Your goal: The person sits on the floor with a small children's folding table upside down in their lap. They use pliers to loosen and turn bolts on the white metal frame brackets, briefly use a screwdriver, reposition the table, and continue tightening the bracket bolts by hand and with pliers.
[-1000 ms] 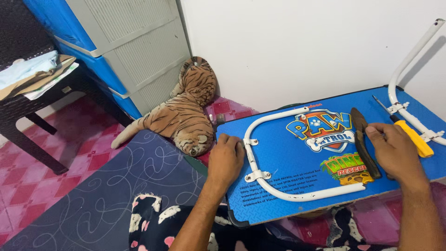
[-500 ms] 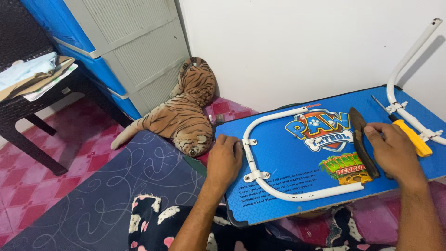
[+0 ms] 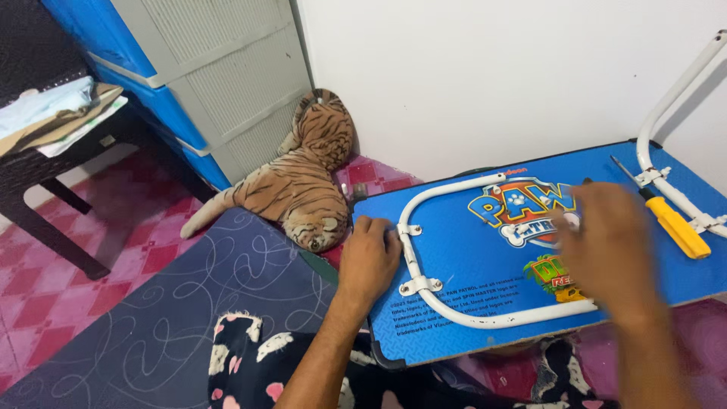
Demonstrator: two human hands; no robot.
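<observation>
Our left hand (image 3: 369,260) presses flat on the blue board (image 3: 469,303), touching the white leg (image 3: 424,284); our right hand (image 3: 609,246) is blurred, can't tell its grip.

Head view, single: you look down and forward from close above your lap at the blue rectangular folding board (image 3: 485,295), pink tiled floor (image 3: 68,303) and white wall (image 3: 485,76) beyond.

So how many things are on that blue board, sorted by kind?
White metal legs: 2, one folded flat, one raised
Screwdriver: 1, yellow handle
Hands: 2, left hand and right hand
Total: 5
</observation>
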